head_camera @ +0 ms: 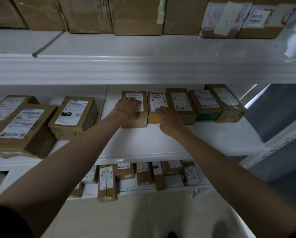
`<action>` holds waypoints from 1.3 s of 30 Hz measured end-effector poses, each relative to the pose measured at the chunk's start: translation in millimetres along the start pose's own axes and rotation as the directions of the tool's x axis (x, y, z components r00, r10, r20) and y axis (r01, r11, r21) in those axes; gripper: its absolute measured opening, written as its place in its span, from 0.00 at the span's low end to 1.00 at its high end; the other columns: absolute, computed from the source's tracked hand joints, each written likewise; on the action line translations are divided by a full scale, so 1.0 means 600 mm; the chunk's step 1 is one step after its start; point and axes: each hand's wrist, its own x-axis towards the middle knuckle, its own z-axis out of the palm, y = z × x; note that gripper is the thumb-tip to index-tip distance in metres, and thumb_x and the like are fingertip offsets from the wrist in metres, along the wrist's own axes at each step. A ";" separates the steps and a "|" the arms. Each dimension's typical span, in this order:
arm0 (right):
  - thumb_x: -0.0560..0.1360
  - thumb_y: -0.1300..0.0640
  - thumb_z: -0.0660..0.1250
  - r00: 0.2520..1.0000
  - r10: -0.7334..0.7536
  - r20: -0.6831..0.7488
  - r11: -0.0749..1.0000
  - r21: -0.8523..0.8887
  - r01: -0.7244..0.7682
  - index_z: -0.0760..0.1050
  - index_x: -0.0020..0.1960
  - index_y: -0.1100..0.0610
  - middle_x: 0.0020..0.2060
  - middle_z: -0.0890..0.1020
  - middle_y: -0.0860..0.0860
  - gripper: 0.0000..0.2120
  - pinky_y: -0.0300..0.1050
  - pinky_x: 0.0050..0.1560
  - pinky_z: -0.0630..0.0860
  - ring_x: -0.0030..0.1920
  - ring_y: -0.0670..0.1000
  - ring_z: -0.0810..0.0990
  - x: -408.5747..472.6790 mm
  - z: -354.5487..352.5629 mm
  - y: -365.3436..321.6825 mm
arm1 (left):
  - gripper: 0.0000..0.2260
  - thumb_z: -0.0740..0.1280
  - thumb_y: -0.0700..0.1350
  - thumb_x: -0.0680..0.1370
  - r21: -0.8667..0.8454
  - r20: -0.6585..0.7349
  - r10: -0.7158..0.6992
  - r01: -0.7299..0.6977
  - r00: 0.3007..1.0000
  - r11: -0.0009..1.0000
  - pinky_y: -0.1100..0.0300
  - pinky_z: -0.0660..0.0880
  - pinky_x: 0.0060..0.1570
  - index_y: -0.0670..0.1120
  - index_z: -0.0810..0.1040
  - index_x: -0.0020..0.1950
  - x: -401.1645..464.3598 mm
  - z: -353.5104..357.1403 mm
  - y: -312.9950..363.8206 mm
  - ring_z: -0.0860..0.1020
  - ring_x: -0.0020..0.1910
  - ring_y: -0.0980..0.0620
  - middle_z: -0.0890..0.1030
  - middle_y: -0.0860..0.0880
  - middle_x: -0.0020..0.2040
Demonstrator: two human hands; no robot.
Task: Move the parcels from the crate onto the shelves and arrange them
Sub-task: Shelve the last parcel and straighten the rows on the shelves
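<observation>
Resting flat, fingers spread, the left hand (127, 107) presses a brown parcel (135, 115) on the middle shelf (161, 143); the right hand (169, 121), loosely extended, touches the yellow-fronted parcel (155, 109) beside it, gripping nothing. An uneven shove could skew the row.

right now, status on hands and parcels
Left hand flat on brown parcel. Right hand on yellow-ended parcel. Both in middle shelf row. Nothing blocking.

head view | worn, looks forward-down | close to middle shelf (161, 145) | no second view
</observation>
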 end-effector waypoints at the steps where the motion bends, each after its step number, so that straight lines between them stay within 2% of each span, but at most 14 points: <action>1: 0.74 0.67 0.68 1.000 0.003 0.008 1.000 0.000 -0.003 0.66 0.73 0.56 0.71 0.69 0.55 0.29 0.55 0.72 0.65 0.71 0.56 0.67 -0.001 -0.002 0.000 | 0.24 0.63 0.51 0.78 -0.014 -0.004 -0.002 0.002 1.000 1.000 0.48 0.67 0.67 0.52 0.65 0.74 0.000 0.002 -0.002 0.69 0.68 0.42 0.70 0.43 0.70; 4: 0.75 0.68 0.66 1.000 0.015 0.018 1.000 0.012 -0.015 0.64 0.75 0.56 0.73 0.66 0.55 0.30 0.56 0.74 0.62 0.74 0.57 0.64 -0.006 -0.006 -0.004 | 0.27 0.63 0.50 0.78 -0.056 -0.020 0.005 -0.006 1.000 0.998 0.49 0.65 0.70 0.51 0.61 0.77 -0.008 0.006 -0.009 0.68 0.70 0.42 0.67 0.45 0.74; 7: 0.75 0.66 0.67 0.999 0.026 -0.024 1.000 -0.008 -0.026 0.63 0.75 0.55 0.72 0.68 0.55 0.30 0.55 0.72 0.62 0.72 0.58 0.65 -0.013 -0.011 -0.020 | 0.33 0.67 0.52 0.77 -0.056 -0.038 0.020 -0.022 0.999 0.998 0.49 0.60 0.73 0.51 0.56 0.79 -0.030 0.002 -0.022 0.66 0.73 0.43 0.62 0.45 0.77; 9: 0.75 0.65 0.68 0.998 0.039 -0.059 0.999 0.014 -0.038 0.63 0.75 0.56 0.70 0.69 0.56 0.31 0.54 0.70 0.63 0.71 0.58 0.66 -0.018 -0.016 -0.041 | 0.35 0.68 0.55 0.76 -0.054 -0.043 0.003 -0.005 0.999 0.999 0.49 0.58 0.74 0.50 0.57 0.79 -0.049 -0.005 -0.040 0.66 0.72 0.42 0.63 0.45 0.76; 13: 0.74 0.65 0.68 0.991 0.012 -0.131 0.999 0.040 -0.007 0.63 0.75 0.58 0.70 0.69 0.58 0.31 0.56 0.67 0.68 0.68 0.60 0.67 -0.024 -0.033 -0.107 | 0.37 0.71 0.58 0.73 -0.063 -0.072 -0.063 0.058 0.995 0.996 0.49 0.62 0.71 0.48 0.61 0.77 -0.106 -0.026 -0.094 0.68 0.71 0.41 0.66 0.44 0.74; 15: 0.74 0.64 0.69 0.990 -0.027 -0.139 1.000 0.012 0.029 0.64 0.74 0.57 0.69 0.70 0.57 0.31 0.55 0.65 0.70 0.66 0.59 0.69 -0.026 -0.039 -0.149 | 0.36 0.71 0.58 0.72 -0.057 -0.037 -0.107 0.105 0.994 0.993 0.49 0.65 0.69 0.48 0.63 0.76 -0.139 -0.034 -0.124 0.69 0.70 0.41 0.68 0.44 0.72; 18: 0.73 0.61 0.71 0.989 -0.093 -0.114 0.995 -0.046 0.088 0.66 0.72 0.56 0.66 0.72 0.56 0.29 0.54 0.60 0.71 0.64 0.58 0.71 -0.028 -0.041 -0.207 | 0.32 0.70 0.61 0.69 0.016 0.005 -0.156 0.156 0.988 0.988 0.49 0.72 0.58 0.48 0.70 0.69 -0.190 -0.042 -0.164 0.75 0.61 0.41 0.75 0.45 0.65; 19: 0.74 0.60 0.70 0.990 -0.104 -0.100 0.993 -0.059 0.099 0.66 0.72 0.55 0.66 0.71 0.56 0.29 0.54 0.59 0.71 0.64 0.58 0.70 -0.029 -0.041 -0.222 | 0.31 0.69 0.61 0.68 0.040 0.017 -0.168 0.167 0.986 0.985 0.49 0.74 0.57 0.48 0.70 0.67 -0.206 -0.042 -0.177 0.76 0.60 0.41 0.76 0.44 0.64; 22: 0.76 0.58 0.70 0.991 -0.127 -0.035 0.990 -0.058 0.125 0.63 0.75 0.54 0.70 0.68 0.55 0.30 0.51 0.55 0.68 0.67 0.58 0.68 -0.030 -0.035 -0.252 | 0.36 0.73 0.60 0.70 0.052 0.124 -0.252 0.247 0.960 0.968 0.46 0.70 0.65 0.48 0.65 0.74 -0.246 -0.025 -0.215 0.70 0.68 0.40 0.72 0.43 0.69; 25: 0.75 0.58 0.70 0.993 -0.121 0.017 0.992 -0.044 0.122 0.59 0.76 0.55 0.72 0.65 0.57 0.34 0.53 0.60 0.70 0.69 0.60 0.66 -0.028 -0.023 -0.263 | 0.39 0.76 0.54 0.69 0.013 0.186 -0.278 0.280 0.942 0.960 0.45 0.72 0.64 0.49 0.62 0.76 -0.266 0.009 -0.236 0.72 0.66 0.42 0.71 0.45 0.69; 28: 0.74 0.60 0.72 0.996 -0.073 0.047 0.997 0.010 0.073 0.59 0.76 0.56 0.73 0.63 0.58 0.36 0.56 0.66 0.69 0.72 0.62 0.63 -0.021 -0.014 -0.253 | 0.40 0.76 0.51 0.68 -0.022 0.161 -0.255 0.262 0.953 0.965 0.45 0.72 0.64 0.50 0.61 0.76 -0.258 0.027 -0.235 0.71 0.67 0.41 0.68 0.45 0.70; 31: 0.72 0.61 0.73 0.998 -0.038 0.043 0.999 -0.011 0.038 0.60 0.75 0.56 0.72 0.65 0.57 0.36 0.59 0.69 0.66 0.71 0.62 0.63 -0.012 -0.008 -0.229 | 0.41 0.75 0.51 0.69 -0.038 0.136 -0.200 0.206 0.970 0.978 0.41 0.68 0.68 0.52 0.59 0.77 -0.230 0.032 -0.227 0.65 0.72 0.40 0.63 0.45 0.74; 35: 0.73 0.63 0.71 0.998 -0.066 0.024 0.998 -0.023 0.066 0.62 0.74 0.58 0.71 0.67 0.55 0.34 0.56 0.72 0.63 0.71 0.59 0.65 -0.004 0.003 -0.201 | 0.41 0.74 0.54 0.70 -0.017 0.131 -0.174 0.178 0.976 0.984 0.39 0.64 0.70 0.54 0.56 0.77 -0.185 0.033 -0.206 0.56 0.75 0.38 0.57 0.46 0.77; 39: 0.74 0.65 0.70 0.996 -0.088 0.001 0.996 0.001 0.088 0.63 0.74 0.58 0.71 0.67 0.54 0.31 0.55 0.71 0.66 0.71 0.59 0.64 0.003 0.007 -0.192 | 0.41 0.73 0.55 0.69 -0.004 0.137 -0.146 0.148 0.980 0.989 0.43 0.66 0.67 0.56 0.55 0.77 -0.151 0.025 -0.171 0.57 0.72 0.37 0.56 0.47 0.76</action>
